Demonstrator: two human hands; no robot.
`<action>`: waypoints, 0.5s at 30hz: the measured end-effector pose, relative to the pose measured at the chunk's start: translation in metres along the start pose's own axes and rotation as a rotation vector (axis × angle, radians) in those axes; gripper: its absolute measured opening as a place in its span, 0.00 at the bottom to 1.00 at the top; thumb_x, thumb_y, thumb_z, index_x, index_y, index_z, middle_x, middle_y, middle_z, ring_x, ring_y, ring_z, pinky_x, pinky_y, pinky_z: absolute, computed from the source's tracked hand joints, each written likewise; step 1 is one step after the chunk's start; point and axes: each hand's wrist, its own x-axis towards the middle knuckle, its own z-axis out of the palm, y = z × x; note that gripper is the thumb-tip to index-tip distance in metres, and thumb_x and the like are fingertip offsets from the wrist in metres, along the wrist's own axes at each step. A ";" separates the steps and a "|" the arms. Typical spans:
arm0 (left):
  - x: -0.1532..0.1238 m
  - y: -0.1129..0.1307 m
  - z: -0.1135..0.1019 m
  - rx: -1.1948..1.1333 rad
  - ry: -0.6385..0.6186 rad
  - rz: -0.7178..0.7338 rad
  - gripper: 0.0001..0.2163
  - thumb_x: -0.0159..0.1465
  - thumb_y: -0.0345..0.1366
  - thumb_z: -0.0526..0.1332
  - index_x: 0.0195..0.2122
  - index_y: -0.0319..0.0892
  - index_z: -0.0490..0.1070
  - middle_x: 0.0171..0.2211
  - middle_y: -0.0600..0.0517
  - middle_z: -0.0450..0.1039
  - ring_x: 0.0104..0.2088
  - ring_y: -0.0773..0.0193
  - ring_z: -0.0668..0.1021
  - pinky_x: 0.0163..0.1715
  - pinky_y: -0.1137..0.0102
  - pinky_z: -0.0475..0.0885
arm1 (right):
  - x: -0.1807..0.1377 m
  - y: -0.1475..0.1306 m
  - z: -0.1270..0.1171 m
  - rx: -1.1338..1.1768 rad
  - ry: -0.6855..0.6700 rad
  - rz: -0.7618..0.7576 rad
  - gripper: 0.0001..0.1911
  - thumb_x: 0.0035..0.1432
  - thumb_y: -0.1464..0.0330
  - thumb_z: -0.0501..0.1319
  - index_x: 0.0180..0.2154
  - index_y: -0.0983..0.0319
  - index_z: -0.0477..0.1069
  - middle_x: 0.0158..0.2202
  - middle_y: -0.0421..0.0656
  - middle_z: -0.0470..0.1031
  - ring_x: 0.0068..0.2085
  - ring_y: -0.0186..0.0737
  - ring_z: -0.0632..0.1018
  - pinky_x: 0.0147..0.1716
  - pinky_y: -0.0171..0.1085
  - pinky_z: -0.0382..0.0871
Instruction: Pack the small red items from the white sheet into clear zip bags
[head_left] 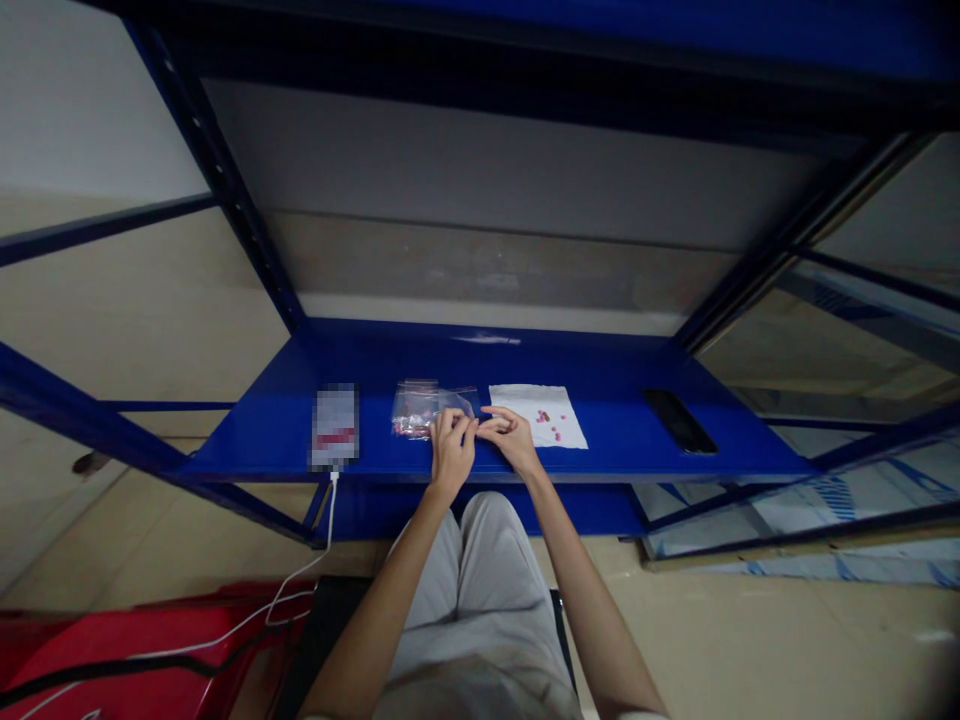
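Note:
My left hand [451, 443] and my right hand [510, 435] meet over the front of a blue shelf [615, 440], fingers curled and pinched together on a small clear plastic bag [474, 423] between them. A heap of clear bags with pink bits [421, 408] lies just left of my left hand. To the right of my right hand is a white sheet [541, 412] with a few small pink pieces [547, 420] scattered on it.
A blurred-out phone-like device [334, 426] rests on the shelf at left, with a white cable [300, 575] hanging down from it. A black phone [679, 420] lies at right. Blue rack posts frame the shelf. A red object [112, 650] sits on the floor at lower left.

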 end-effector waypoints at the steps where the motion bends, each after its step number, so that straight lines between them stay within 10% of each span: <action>1: 0.000 -0.001 0.000 -0.011 0.001 -0.001 0.11 0.64 0.36 0.49 0.29 0.42 0.68 0.34 0.50 0.66 0.37 0.62 0.69 0.38 0.67 0.61 | 0.000 0.000 0.000 -0.004 -0.005 -0.003 0.19 0.40 0.67 0.68 0.38 0.63 0.72 0.25 0.40 0.77 0.28 0.36 0.78 0.35 0.36 0.72; 15: 0.001 -0.015 0.009 -0.026 -0.015 0.093 0.10 0.63 0.36 0.49 0.30 0.42 0.68 0.32 0.49 0.65 0.35 0.60 0.69 0.37 0.65 0.62 | -0.005 -0.006 0.006 -0.170 0.058 -0.122 0.10 0.44 0.65 0.65 0.29 0.64 0.76 0.23 0.41 0.74 0.23 0.32 0.72 0.25 0.32 0.66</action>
